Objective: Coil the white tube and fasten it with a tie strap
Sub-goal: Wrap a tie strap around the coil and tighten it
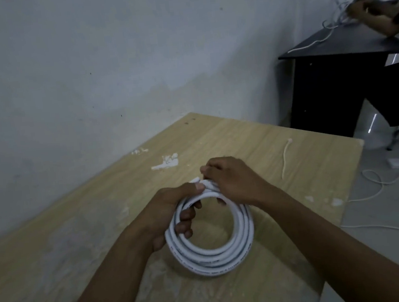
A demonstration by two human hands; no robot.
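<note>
Above the near half of the wooden table [241, 134], the white tube [212, 260] is wound into a round coil of several turns. Its lower edge is on or just over the tabletop, can't tell which. Left hand [170, 213] grips the coil's left side, fingers curled through the centre hole, thumb laid over the top of the bundle. Right hand [233, 179] sits on the top of the coil, fingers curled down and clamped on the turns there. A short tube end pokes out between the two hands. Coiling looks done, fastening not yet.

Tie strap [285, 159] lies loose on the table to the right, well apart from both hands.

Judgement: the tube looks light, smooth, semi-stiff and springy, so the turns will likely fan out if let go. Best hold is across all turns at one spot, where the left hand is, freeing the right for the strap.

Behind are a pale wall [86, 64] and a black desk [330, 48] at far right.
</note>
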